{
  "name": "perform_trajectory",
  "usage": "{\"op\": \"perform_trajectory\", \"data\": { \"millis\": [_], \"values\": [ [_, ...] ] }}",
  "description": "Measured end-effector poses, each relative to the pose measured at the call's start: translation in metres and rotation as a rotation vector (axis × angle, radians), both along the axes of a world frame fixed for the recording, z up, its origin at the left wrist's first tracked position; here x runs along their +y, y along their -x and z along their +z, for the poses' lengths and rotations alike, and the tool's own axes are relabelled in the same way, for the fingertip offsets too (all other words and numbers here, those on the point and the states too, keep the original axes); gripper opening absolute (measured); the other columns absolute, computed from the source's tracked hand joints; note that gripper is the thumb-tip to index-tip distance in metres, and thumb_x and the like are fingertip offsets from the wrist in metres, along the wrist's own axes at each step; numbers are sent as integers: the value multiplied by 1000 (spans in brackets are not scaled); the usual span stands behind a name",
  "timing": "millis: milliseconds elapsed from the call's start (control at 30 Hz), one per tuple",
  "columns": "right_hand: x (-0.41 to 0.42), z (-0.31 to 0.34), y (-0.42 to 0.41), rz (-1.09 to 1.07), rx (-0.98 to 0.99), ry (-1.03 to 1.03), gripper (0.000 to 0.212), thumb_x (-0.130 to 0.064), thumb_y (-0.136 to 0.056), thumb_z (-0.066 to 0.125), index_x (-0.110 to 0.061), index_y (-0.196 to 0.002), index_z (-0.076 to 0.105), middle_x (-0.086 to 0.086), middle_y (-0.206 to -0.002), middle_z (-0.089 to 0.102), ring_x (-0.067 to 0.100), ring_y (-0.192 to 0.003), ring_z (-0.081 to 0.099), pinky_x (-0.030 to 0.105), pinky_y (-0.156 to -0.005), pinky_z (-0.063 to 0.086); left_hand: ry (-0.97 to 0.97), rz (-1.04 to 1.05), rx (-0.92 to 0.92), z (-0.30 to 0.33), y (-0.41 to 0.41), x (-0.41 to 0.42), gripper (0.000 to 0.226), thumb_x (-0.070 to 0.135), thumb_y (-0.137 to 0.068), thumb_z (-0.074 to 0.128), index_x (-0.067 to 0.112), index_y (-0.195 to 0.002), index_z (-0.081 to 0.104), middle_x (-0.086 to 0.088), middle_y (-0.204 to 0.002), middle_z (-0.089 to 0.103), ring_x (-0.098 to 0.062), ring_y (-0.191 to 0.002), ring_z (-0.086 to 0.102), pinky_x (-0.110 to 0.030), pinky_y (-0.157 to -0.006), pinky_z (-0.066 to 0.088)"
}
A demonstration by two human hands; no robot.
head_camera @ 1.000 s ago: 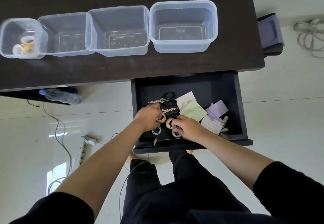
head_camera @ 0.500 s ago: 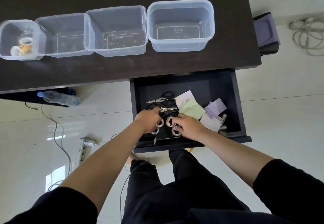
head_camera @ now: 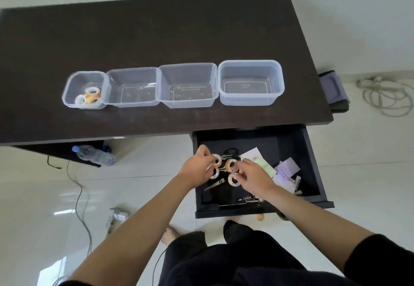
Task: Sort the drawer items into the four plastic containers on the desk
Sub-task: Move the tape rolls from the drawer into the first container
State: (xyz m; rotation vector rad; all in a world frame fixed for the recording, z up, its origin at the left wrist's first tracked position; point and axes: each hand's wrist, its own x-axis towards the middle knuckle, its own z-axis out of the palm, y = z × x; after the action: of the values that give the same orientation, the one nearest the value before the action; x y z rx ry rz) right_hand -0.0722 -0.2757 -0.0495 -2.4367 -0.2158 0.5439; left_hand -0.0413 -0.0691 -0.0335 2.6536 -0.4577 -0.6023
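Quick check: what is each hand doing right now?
Left hand: holds two tape rolls.
Right hand: holds two more tape rolls.

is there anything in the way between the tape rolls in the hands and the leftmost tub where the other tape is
Nothing visible blocks it. Both the left hand and right hand hold tape rolls above the open drawer. The leftmost container has an open top, and the desk surface in front of it is bare.

tape rolls [head_camera: 224,169]: four small rings, lifted over the open drawer [head_camera: 311,151]
containers [head_camera: 251,63]: four clear tubs in a row; the leftmost holds tape
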Motion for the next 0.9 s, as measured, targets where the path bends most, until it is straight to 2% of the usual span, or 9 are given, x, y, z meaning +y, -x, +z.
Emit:
{"op": "perform_trajectory", "data": {
  "millis": [133, 300, 467, 567, 733, 900],
  "values": [
    [44, 29, -25, 0, -143, -71, 11, -12, -85, 63, -14, -96, 62, -14, -79, 41, 10, -69, 46, 25, -69, 42, 57, 122, -77, 26, -10, 49, 22, 20, -90, 54, 10, -108, 61, -5, -123, 43, -29, -88, 59, -34, -76, 49],
    [124, 61, -42, 8, -250, -157, 10, -11, -84, 63, -13, -94, 62, -3, -79, 47, 10, -64, 48, 36, -67, 50, 153, 242, -195, 57, -11, 136, 17, 15, -87, 57, 5, -100, 63, -7, -113, 46, -24, -88, 56, -36, -80, 50],
    [212, 86, -52, 35, -302, -219, 13, -13, -82, 65, -15, -95, 64, -4, -81, 50, 4, -67, 50, 27, -68, 48, 145, 365, -313, 89, -9, 223, 16, 18, -84, 61, 6, -95, 66, -4, -106, 50, -23, -84, 58, -29, -72, 47],
    [257, 98, -57, 35, -346, -265, 13, -10, -80, 66, -16, -92, 65, -4, -80, 53, 5, -65, 52, 18, -65, 44, 144, 424, -343, 103, -10, 265, 15, 18, -83, 64, 5, -91, 66, -6, -103, 52, -25, -82, 59, -35, -74, 51],
    [307, 115, -79, 63, -380, -278, 14, -10, -81, 67, -12, -94, 66, 2, -82, 59, 9, -67, 53, 27, -66, 49, 131, 496, -369, 119, -26, 312, 15, 13, -83, 60, 7, -96, 66, -5, -105, 52, -25, -86, 58, -38, -74, 53],
    [340, 127, -123, 53, -370, -276, 14, -10, -82, 67, -13, -95, 66, -3, -81, 55, 4, -65, 50, 20, -65, 44, 115, 525, -369, 121, -63, 338, 16, 14, -84, 56, 8, -95, 65, -6, -102, 51, -26, -81, 59, -40, -72, 54]
  ]
}}
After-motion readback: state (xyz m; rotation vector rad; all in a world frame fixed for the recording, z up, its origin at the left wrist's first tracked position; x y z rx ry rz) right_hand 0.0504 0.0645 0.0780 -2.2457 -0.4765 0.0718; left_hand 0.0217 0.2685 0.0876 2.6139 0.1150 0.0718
